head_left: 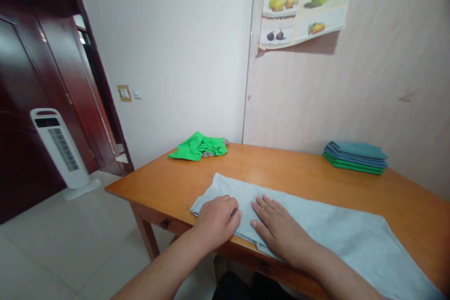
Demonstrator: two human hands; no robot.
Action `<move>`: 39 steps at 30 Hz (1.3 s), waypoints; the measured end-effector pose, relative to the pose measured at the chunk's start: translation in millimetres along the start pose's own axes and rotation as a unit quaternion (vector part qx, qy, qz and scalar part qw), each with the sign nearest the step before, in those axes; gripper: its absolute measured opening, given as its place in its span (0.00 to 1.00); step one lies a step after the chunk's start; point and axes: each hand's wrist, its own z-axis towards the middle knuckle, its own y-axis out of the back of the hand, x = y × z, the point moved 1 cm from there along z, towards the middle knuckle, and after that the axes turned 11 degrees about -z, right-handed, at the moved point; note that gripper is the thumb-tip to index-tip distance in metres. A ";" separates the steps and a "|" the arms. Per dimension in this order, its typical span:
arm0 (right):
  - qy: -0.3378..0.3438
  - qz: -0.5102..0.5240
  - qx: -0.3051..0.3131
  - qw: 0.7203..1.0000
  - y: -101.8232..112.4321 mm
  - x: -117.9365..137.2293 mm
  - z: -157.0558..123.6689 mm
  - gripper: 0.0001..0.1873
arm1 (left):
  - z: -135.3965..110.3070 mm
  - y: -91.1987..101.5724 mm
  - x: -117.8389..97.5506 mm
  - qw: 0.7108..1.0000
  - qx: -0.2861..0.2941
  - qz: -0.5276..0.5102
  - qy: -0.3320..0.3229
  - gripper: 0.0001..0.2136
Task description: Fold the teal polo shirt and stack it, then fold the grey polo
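Note:
A pale grey-blue cloth point(337, 227) lies folded flat along the table's near side, its right end broadening toward the lower right corner. On its left part rests my left hand point(218, 218), fingers curled and closed, with the fingertips tucked out of sight; whether they pinch any fabric is hidden. Just to the right, my right hand point(276, 227) lies palm down on the same cloth, open, its fingers stretched out. The two hands are a short gap apart. Layered fabric edges show at the near border between them.
The wooden table point(154, 187) has a bright green cloth point(198, 146) crumpled at its back left. At the back right sits a stack of folded blue and green cloths point(355, 157). A white tower heater or fan point(63, 150) stands on the floor at left. Behind the table is a wall.

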 end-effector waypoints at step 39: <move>-0.035 0.019 0.063 0.997 0.7 5.4 0.7 0.37 | 47.0 -22.9 39.2 0.990 0.100 0.056 0.082 0.39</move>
